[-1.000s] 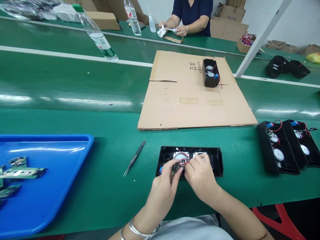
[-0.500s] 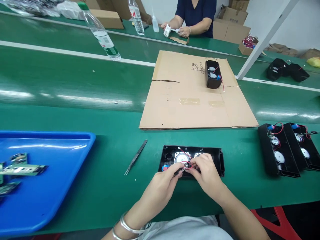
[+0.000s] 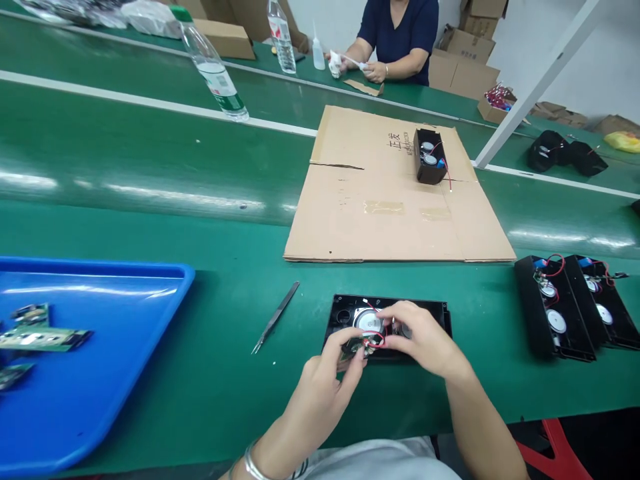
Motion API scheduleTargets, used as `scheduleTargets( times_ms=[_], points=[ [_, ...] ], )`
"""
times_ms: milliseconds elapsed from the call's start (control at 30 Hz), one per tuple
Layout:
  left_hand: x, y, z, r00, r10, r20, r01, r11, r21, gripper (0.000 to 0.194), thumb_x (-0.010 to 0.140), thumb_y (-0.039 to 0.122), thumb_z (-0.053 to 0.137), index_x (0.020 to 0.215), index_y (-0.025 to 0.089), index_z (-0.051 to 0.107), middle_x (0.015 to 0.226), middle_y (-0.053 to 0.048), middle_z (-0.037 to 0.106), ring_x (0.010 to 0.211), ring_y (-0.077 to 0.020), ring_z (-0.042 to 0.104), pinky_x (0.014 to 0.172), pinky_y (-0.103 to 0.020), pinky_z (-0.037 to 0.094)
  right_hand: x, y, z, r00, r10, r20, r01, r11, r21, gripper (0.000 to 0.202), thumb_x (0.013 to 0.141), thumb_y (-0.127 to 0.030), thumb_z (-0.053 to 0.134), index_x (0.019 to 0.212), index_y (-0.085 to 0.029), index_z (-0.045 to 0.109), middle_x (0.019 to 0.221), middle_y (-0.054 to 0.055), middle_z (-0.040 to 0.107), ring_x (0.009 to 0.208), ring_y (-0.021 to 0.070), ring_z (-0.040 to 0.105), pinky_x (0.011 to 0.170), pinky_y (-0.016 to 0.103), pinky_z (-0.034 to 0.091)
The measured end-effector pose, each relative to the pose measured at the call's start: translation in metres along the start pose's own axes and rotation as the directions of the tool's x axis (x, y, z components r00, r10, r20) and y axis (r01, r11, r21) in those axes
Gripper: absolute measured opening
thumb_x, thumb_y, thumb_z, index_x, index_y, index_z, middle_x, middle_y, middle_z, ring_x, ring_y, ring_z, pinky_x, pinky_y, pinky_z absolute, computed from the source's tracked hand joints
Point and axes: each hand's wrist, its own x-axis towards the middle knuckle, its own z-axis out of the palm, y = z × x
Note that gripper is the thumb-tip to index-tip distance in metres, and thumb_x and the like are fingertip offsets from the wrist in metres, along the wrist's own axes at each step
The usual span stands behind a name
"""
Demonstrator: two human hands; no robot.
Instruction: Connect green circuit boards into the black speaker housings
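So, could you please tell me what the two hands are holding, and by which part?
Both hands, left hand and right hand, pinch a small green circuit board with red wires by its edges, over the open black plastic speaker housing.

Bare green bench (image 3: 210, 393) lies along the near edge between the blue tray (image 3: 125, 347) at the left and the two black housings (image 3: 575, 307) at the right. Tweezers (image 3: 276, 317) and the cardboard sheet (image 3: 390, 200) bound the open housing (image 3: 440, 313) under the hands.
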Motion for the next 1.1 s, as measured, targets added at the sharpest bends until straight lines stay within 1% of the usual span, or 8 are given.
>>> scheduleTargets(
  times_ms=[267, 333, 433, 600, 700, 800, 933, 1100],
  points=[
    [0.001, 0.003, -0.019, 0.961, -0.254, 0.112, 0.269, 0.952, -0.145, 0.021, 0.082, 0.034, 0.051, 0.100, 0.022, 0.054, 0.081, -0.003, 0.069, 0.067, -0.0204, 0.071, 0.057, -0.026, 0.059, 0.028, -0.007, 0.034, 0.967, 0.168, -0.192, -0.250, 0.779, -0.576, 0.017, 0.081, -0.014, 0.056, 0.067, -0.014, 0.065, 0.074, 0.009, 0.059, 0.069, 0.0194, 0.058, 0.058, 0.029, 0.044],
    [0.001, 0.005, -0.018, 0.946, -0.298, 0.132, 0.316, 0.937, -0.149, 0.022, 0.081, 0.035, 0.051, 0.099, 0.021, 0.054, 0.081, -0.003, 0.068, 0.068, -0.0209, 0.071, 0.058, -0.028, 0.060, 0.026, -0.008, 0.036, 0.965, 0.183, -0.186, -0.254, 0.818, -0.515, 0.019, 0.081, -0.010, 0.054, 0.066, -0.014, 0.065, 0.074, 0.008, 0.059, 0.067, 0.0172, 0.057, 0.057, 0.028, 0.044],
    [0.002, 0.011, -0.014, 0.929, -0.349, 0.121, 0.366, 0.911, -0.188, 0.022, 0.080, 0.033, 0.050, 0.097, 0.021, 0.054, 0.079, -0.001, 0.067, 0.072, -0.0201, 0.070, 0.065, -0.031, 0.060, 0.014, 0.000, 0.019, 0.973, 0.186, -0.135, -0.196, 0.978, -0.070, 0.015, 0.082, -0.013, 0.053, 0.077, -0.016, 0.067, 0.082, 0.004, 0.060, 0.063, 0.0110, 0.056, 0.056, 0.023, 0.046],
    [0.009, 0.018, -0.007, 0.921, -0.376, 0.099, 0.389, 0.894, -0.223, 0.030, 0.078, 0.035, 0.051, 0.104, 0.020, 0.052, 0.078, 0.000, 0.068, 0.076, -0.0211, 0.070, 0.070, -0.034, 0.060, -0.014, 0.023, -0.006, 0.978, 0.207, 0.001, -0.172, 0.809, 0.563, 0.013, 0.075, -0.028, 0.063, 0.080, -0.018, 0.070, 0.076, 0.002, 0.064, 0.056, 0.0104, 0.059, 0.047, 0.021, 0.047],
    [0.016, 0.019, -0.002, 0.926, -0.351, 0.142, 0.374, 0.904, -0.206, 0.035, 0.079, 0.036, 0.051, 0.110, 0.019, 0.050, 0.086, -0.003, 0.071, 0.081, -0.0216, 0.070, 0.072, -0.036, 0.060, -0.022, 0.024, 0.002, 0.962, 0.238, -0.131, -0.143, 0.854, 0.501, 0.012, 0.071, -0.030, 0.069, 0.072, -0.017, 0.069, 0.062, 0.000, 0.064, 0.051, 0.0117, 0.058, 0.049, 0.023, 0.048],
    [0.021, 0.018, 0.004, 0.934, -0.333, 0.131, 0.352, 0.923, -0.158, 0.042, 0.079, 0.038, 0.050, 0.116, 0.019, 0.048, 0.087, -0.003, 0.072, 0.078, -0.0217, 0.070, 0.072, -0.037, 0.060, -0.025, 0.015, 0.014, 0.961, 0.065, -0.269, -0.003, 0.975, 0.223, 0.014, 0.078, -0.025, 0.064, 0.068, -0.016, 0.068, 0.064, 0.003, 0.066, 0.057, 0.0138, 0.060, 0.056, 0.026, 0.049],
    [0.024, 0.016, 0.008, 0.938, -0.317, 0.137, 0.330, 0.940, -0.083, 0.049, 0.080, 0.038, 0.048, 0.124, 0.017, 0.044, 0.080, -0.003, 0.072, 0.071, -0.0209, 0.070, 0.070, -0.035, 0.059, -0.026, 0.003, 0.020, 0.965, -0.132, -0.228, 0.149, 0.987, 0.060, 0.020, 0.087, -0.017, 0.051, 0.079, -0.016, 0.069, 0.076, 0.005, 0.069, 0.069, 0.0146, 0.063, 0.067, 0.026, 0.051],
    [0.023, 0.013, 0.005, 0.939, -0.300, 0.166, 0.303, 0.953, 0.009, 0.052, 0.081, 0.038, 0.046, 0.129, 0.018, 0.042, 0.064, 0.001, 0.067, 0.064, -0.0204, 0.069, 0.065, -0.034, 0.057, -0.024, 0.002, 0.019, 0.959, -0.107, -0.263, 0.122, 0.992, 0.040, 0.017, 0.085, -0.014, 0.052, 0.080, -0.017, 0.068, 0.076, 0.003, 0.067, 0.070, 0.0128, 0.061, 0.064, 0.023, 0.050]
  ],
)
